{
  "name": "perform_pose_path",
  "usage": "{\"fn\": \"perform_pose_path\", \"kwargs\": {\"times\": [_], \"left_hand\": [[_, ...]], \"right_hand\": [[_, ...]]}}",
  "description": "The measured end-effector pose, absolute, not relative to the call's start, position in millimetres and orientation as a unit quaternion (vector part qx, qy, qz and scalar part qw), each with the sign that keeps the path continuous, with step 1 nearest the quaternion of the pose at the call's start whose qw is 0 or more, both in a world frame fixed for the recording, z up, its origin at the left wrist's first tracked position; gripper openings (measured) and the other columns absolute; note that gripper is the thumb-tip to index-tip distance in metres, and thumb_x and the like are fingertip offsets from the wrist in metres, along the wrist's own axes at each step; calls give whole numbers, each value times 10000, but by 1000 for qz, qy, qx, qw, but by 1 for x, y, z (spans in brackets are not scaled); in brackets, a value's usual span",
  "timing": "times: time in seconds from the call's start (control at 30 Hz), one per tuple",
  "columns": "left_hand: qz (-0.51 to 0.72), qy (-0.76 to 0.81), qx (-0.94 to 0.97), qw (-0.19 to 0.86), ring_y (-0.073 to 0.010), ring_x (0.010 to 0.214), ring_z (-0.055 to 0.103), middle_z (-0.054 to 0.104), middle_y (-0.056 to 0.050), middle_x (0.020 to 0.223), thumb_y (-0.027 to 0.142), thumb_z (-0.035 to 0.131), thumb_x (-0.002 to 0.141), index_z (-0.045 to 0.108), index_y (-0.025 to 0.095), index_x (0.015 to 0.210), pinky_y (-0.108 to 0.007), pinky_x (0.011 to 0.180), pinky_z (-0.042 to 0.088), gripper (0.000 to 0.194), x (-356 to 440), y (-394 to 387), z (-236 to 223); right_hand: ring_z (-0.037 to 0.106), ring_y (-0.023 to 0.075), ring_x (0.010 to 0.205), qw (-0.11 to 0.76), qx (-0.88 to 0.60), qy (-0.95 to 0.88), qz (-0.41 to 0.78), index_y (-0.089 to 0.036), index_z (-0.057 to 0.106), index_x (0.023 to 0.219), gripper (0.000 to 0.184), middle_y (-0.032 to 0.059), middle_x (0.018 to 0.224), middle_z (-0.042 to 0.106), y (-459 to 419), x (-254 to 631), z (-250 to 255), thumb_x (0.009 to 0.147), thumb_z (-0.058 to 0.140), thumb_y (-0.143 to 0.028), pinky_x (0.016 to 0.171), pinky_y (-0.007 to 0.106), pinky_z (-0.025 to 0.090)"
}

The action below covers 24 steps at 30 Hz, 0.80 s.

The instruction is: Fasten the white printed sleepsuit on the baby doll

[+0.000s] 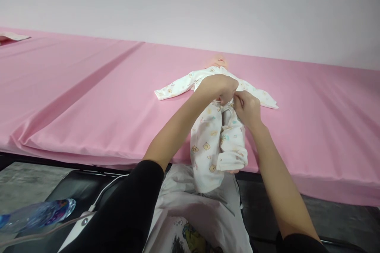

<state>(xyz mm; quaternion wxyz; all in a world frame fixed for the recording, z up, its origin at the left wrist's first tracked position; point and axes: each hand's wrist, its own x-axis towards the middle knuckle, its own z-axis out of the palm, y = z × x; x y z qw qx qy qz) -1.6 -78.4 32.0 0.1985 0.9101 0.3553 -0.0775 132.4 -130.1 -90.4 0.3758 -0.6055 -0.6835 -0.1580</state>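
A white baby garment with small coloured bear prints (208,130) is laid on a counter covered in smooth pink cloth (97,126), below the pale peach head of a doll (220,61); its lower end is hung over the near edge. Whether it is made in one piece or two cannot be told, since the middle is covered by the hands. The upper part appears done: both sleeves are spread outward, nearly flat. The lower part is judged to be unfinished: one leg is stretched long, the other is bunched short, a bit of peach showing under its hem, and a grey gap is left near the crotch. The grip of the right hand (247,108) is seemingly pinched on the cloth edge at the gap. The left hand (222,89) is curled just beside it, but its fingertips are hidden, so whether anything is clamped there cannot be told
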Motion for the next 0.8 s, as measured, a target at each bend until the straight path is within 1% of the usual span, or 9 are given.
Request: {"fn": "perform_pose_path", "kwargs": {"times": [0.1, 0.2, 0.3, 0.37, 0.43, 0.53, 0.67, 0.8], "left_hand": [[-80, 333, 914, 219, -221, 833, 560, 575, -22, 626, 87, 657, 544, 650, 183, 700, -261, 722, 395, 183, -5, -72, 32], [-67, 341, 913, 215, -216, 849, 564, 597, -31, 684, 120, 657, 576, 658, 171, 768, -259, 734, 405, 199, -11, -67, 36], [2, 369, 910, 188, -220, 921, 557, 613, -39, 839, 131, 618, 656, 653, 174, 884, -280, 775, 412, 235, -20, -60, 38], [65, 396, 905, 143, -218, 948, 550, 603, -49, 961, 133, 561, 721, 629, 180, 982, -301, 794, 418, 273, -26, -53, 38], [99, 431, 891, 103, -217, 956, 548, 586, -62, 1046, 140, 513, 766, 595, 186, 1066, -316, 804, 427, 314, -33, -45, 37], [68, 489, 865, 85, -241, 965, 549, 578, -81, 1095, 165, 520, 767, 571, 206, 1126, -349, 798, 446, 364, -45, -30, 34], [15, 537, 839, 86, -288, 1007, 534, 595, -91, 1071, 206, 589, 721, 586, 236, 1118, -388, 782, 456, 399, -59, -9, 29], [16, 537, 838, 102, -291, 1027, 531, 588, -87, 1101, 182, 596, 702, 599, 243, 1099, -394, 797, 454, 401, -63, 0, 25]], "right_hand": [[504, 160, 615, 398, -595, -683, -149, -166, 625, 813, 197, 40, 716, 592, -131, 131, -90, 801, 435, -216, 581, 274, 349], [445, 138, 536, 404, -595, -678, -149, -168, 608, 754, 148, 7, 596, 518, -132, 130, -89, 782, 488, -251, 534, 263, 316], [409, 121, 515, 406, -595, -679, -141, -167, 547, 659, 169, -9, 554, 469, -133, 129, -88, 786, 504, -270, 520, 255, 300], [408, 116, 520, 412, -595, -677, -137, -165, 513, 630, 200, -9, 558, 471, -133, 128, -88, 794, 506, -280, 525, 252, 300], [412, 114, 527, 415, -596, -674, -134, -165, 499, 624, 211, -10, 560, 469, -134, 127, -87, 798, 508, -285, 529, 250, 301], [411, 111, 532, 419, -591, -676, -133, -165, 495, 625, 207, -15, 557, 461, -134, 127, -87, 799, 512, -277, 531, 246, 302], [410, 107, 534, 421, -587, -678, -136, -164, 496, 629, 196, -15, 564, 470, -134, 128, -88, 796, 515, -264, 536, 243, 303], [403, 102, 531, 422, -587, -677, -139, -160, 494, 628, 196, -18, 560, 461, -134, 128, -89, 793, 519, -262, 534, 237, 301]]}}
